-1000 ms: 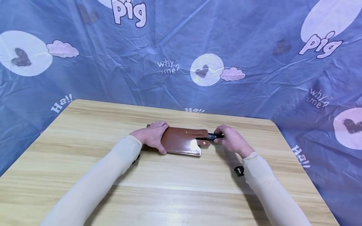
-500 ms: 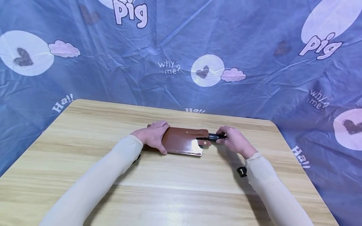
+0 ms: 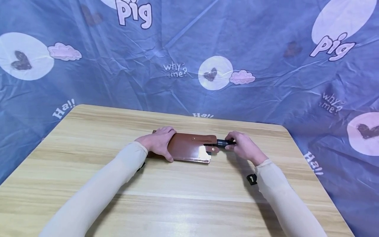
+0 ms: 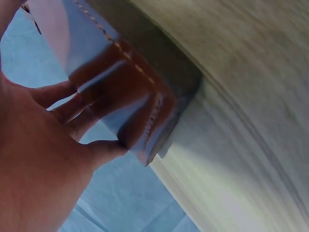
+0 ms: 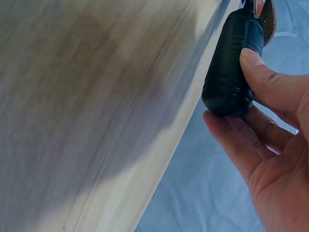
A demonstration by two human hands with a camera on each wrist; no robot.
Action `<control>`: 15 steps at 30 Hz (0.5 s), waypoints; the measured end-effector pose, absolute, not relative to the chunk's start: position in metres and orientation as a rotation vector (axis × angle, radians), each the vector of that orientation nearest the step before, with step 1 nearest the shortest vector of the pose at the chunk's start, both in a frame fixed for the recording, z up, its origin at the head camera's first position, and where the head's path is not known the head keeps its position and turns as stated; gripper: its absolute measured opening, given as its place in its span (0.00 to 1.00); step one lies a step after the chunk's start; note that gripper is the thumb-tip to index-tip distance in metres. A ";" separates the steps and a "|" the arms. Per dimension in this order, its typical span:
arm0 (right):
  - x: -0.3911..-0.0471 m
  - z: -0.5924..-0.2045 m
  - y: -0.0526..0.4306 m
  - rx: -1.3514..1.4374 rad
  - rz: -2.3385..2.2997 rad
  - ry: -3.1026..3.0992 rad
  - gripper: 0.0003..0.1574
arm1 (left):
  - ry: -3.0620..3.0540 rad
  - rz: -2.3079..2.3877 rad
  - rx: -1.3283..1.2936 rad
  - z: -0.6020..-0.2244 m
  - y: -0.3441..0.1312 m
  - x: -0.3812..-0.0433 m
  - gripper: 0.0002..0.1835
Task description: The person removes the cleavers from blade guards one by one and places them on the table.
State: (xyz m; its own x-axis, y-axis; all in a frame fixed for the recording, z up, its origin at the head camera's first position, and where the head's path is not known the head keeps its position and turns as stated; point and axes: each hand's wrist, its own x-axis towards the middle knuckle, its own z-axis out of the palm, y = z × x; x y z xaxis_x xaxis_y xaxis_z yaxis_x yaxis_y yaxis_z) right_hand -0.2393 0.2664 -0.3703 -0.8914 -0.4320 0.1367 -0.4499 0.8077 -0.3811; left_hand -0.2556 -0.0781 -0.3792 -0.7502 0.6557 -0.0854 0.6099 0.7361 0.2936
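Note:
A brown leather sheath point(image 3: 188, 148) with light stitching and brass snaps lies across the table, and a cleaver sits inside it. The cleaver's black handle point(image 5: 231, 67) sticks out at the right end. A thin strip of blade point(image 3: 209, 158) shows at the sheath's mouth. My left hand point(image 3: 159, 142) spans the left part of the sheath and holds it, thumb on the near edge and fingers over the far edge. My right hand point(image 3: 244, 148) pinches the handle near its end between thumb and fingers. The sheath hides most of the blade.
The wooden table point(image 3: 177, 204) has light grain and rounded far corners. Behind it hangs a blue printed cloth point(image 3: 133, 65). A small black fitting point(image 3: 252, 179) is seen beside the right wrist. A short snap strap point(image 3: 212, 149) is at the sheath's mouth.
My right hand has drawn the handle slightly to the right, and a narrow strip of blade has appeared at the sheath's mouth. My left hand stays on the sheath.

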 end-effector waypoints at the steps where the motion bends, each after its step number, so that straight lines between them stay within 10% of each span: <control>1: -0.239 -0.370 0.266 0.718 0.638 -2.945 0.11 | 2.754 0.373 1.007 -0.379 -0.078 -0.256 0.59; 15: -0.237 -0.369 0.269 0.685 0.676 -2.957 0.13 | 2.748 0.352 1.009 -0.377 -0.080 -0.254 0.59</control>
State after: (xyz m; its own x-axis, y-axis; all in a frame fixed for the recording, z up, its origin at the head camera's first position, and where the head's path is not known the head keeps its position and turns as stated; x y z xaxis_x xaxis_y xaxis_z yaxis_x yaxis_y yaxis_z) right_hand -0.2369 0.2689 -0.3694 -0.9024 -0.4120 0.1262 -0.4259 0.8084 -0.4063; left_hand -0.2542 -0.0800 -0.3773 -0.7492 0.6550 -0.0979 0.6092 0.7396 0.2862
